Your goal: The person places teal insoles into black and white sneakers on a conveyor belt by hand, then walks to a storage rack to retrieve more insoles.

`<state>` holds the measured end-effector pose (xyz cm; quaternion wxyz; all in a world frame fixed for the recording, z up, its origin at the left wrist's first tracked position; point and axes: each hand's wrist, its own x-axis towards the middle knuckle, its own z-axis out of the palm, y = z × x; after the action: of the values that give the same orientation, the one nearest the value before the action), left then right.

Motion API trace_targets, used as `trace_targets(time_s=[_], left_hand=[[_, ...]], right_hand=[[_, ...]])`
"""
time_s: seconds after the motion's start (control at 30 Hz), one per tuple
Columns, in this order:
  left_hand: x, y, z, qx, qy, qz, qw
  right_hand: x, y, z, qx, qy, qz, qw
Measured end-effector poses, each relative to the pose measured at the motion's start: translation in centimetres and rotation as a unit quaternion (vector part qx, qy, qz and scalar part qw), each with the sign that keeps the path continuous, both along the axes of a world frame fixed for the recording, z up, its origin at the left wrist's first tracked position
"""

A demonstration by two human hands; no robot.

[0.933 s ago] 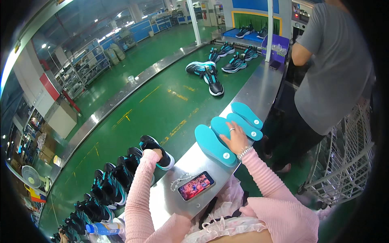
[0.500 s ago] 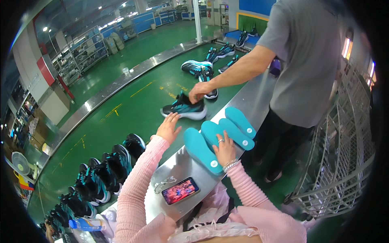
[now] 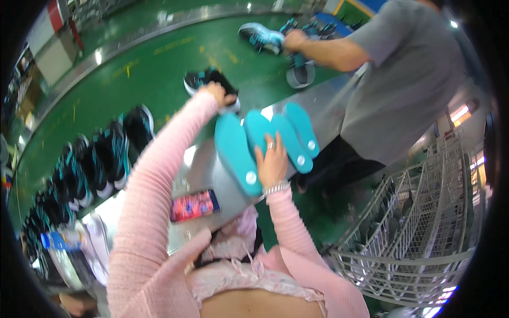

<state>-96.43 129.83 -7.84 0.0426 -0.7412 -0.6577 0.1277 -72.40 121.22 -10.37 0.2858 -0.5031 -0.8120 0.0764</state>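
My left hand [image 3: 214, 95] is at the heel end of a black sneaker with teal accents and a white sole [image 3: 197, 79], its fingers closed over the collar. Part of that shoe is hidden behind the hand. Several teal insoles [image 3: 233, 140] lie side by side on the metal ledge [image 3: 212, 159]. Spread over one of the middle insoles [image 3: 258, 124] are the fingers of my right hand [image 3: 272, 161], which wears a ring and a bracelet. A co-worker's hand [image 3: 295, 40] reaches among more sneakers [image 3: 261, 37] farther along the green belt.
Black-and-teal sneakers [image 3: 108, 156] stand in a row at left. A phone with a lit screen [image 3: 194, 205] lies on the ledge, and a blue-capped bottle [image 3: 61, 240] is at lower left. The co-worker in grey [image 3: 405, 90] stands right, near a white wire rack [image 3: 408, 228].
My left hand has moved onto the sneaker, which the co-worker has let go. The co-worker's hand has drawn back to the farther shoes. My right hand stays on the insoles; the view has shifted.
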Motion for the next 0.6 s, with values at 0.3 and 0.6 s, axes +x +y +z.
trace_targets(time_s=[0.3, 0.6], left_hand=[[-2.3, -13.9, 5.8, -0.096, -0.093, 0.235, 0.963], [-7.0, -14.4, 0.0, 0.392, -0.203, 0.207, 0.873]], right_hand=[[0.4, -0.6, -0.6, 0.064, -0.03, -0.007, 0.997], [2.3, 0.9, 3.8, -0.193, -0.137, -0.003, 0.972]])
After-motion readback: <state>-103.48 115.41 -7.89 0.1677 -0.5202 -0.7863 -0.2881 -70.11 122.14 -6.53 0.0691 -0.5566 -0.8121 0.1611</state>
